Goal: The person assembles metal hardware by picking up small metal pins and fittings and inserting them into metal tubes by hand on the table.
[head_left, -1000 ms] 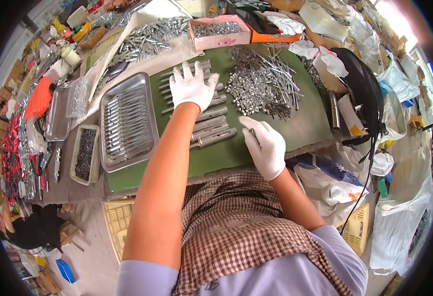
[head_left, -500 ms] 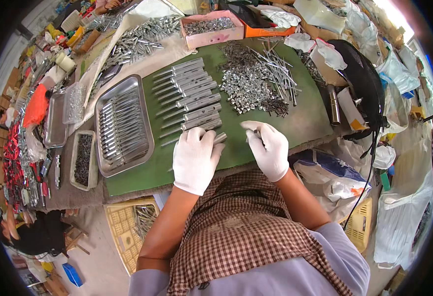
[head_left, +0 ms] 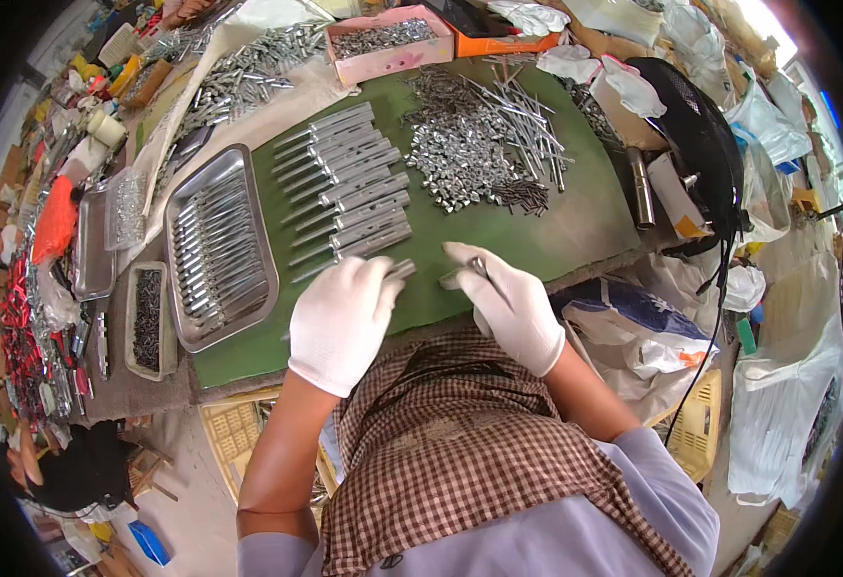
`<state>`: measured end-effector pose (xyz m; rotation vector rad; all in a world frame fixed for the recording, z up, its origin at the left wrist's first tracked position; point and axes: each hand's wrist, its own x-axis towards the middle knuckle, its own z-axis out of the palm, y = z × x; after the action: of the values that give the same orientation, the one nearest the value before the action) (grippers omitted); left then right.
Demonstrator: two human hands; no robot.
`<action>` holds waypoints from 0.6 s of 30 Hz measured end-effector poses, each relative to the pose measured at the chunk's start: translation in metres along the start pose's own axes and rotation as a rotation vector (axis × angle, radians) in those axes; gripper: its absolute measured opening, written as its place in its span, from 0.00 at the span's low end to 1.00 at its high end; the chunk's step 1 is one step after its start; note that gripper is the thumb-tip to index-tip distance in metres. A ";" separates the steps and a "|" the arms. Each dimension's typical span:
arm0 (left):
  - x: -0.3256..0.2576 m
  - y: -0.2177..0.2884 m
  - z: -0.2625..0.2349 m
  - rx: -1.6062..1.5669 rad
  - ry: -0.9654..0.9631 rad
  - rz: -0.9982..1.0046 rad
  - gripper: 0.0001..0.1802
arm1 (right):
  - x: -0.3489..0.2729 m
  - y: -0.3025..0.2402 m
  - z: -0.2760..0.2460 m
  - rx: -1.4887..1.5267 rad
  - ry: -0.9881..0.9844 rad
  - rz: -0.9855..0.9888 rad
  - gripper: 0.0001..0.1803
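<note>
My left hand (head_left: 342, 325), in a white glove, is closed around a silvery metal tube (head_left: 402, 270). One end of the tube sticks out past my fingers toward the right. To its right, my gloved right hand (head_left: 513, 315) pinches a small silvery metal piece (head_left: 478, 266) between thumb and fingers; most of it is covered. The two hands are apart, over the near edge of the green mat (head_left: 575, 236). Just beyond my left hand lies a row of metal tubes with thin rods (head_left: 362, 197). A pile of small metal parts (head_left: 460, 159) lies farther off, beyond my right hand.
A steel tray (head_left: 270, 288) of similar rods stands left of the row, beside a narrow tub of dark pins (head_left: 149, 322). Long thin rods (head_left: 527, 125) lie by the pile. At the back is a pink box (head_left: 388, 65); plastic bags (head_left: 633, 332) hang right.
The view has shifted slightly. My left hand has drawn back from the row with the tube. My right hand has turned, and the small metal piece in its fingers shows more.
</note>
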<state>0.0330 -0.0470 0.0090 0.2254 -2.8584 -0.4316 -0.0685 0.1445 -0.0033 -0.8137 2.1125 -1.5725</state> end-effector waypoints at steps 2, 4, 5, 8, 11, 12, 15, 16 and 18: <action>0.012 0.010 0.001 0.019 -0.093 0.053 0.15 | 0.001 -0.005 -0.001 0.247 -0.014 0.240 0.21; 0.024 0.030 -0.004 0.065 -0.166 0.069 0.14 | 0.005 -0.002 -0.005 0.298 -0.019 0.276 0.20; 0.030 0.042 -0.006 0.109 -0.234 0.086 0.14 | 0.004 -0.002 -0.009 0.345 -0.024 0.308 0.20; 0.034 0.047 -0.008 0.043 -0.181 0.198 0.12 | -0.001 -0.006 -0.015 0.434 -0.028 0.330 0.18; 0.031 0.037 -0.006 -0.020 -0.145 0.250 0.12 | -0.003 -0.005 -0.021 0.471 -0.009 0.310 0.17; 0.027 0.034 -0.004 -0.052 -0.120 0.222 0.13 | -0.003 -0.006 -0.023 0.386 -0.006 0.323 0.16; 0.017 0.027 0.004 -0.128 -0.059 0.181 0.15 | -0.002 0.002 -0.024 0.153 0.006 0.252 0.13; 0.015 0.027 0.005 -0.167 -0.052 0.158 0.15 | -0.002 0.006 -0.025 0.008 0.015 0.165 0.13; 0.012 0.026 0.009 -0.208 -0.044 0.127 0.16 | -0.001 0.007 -0.025 0.017 0.021 0.175 0.13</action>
<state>0.0165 -0.0228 0.0113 -0.0039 -2.8218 -0.7099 -0.0842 0.1645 -0.0023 -0.5911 2.1190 -1.5112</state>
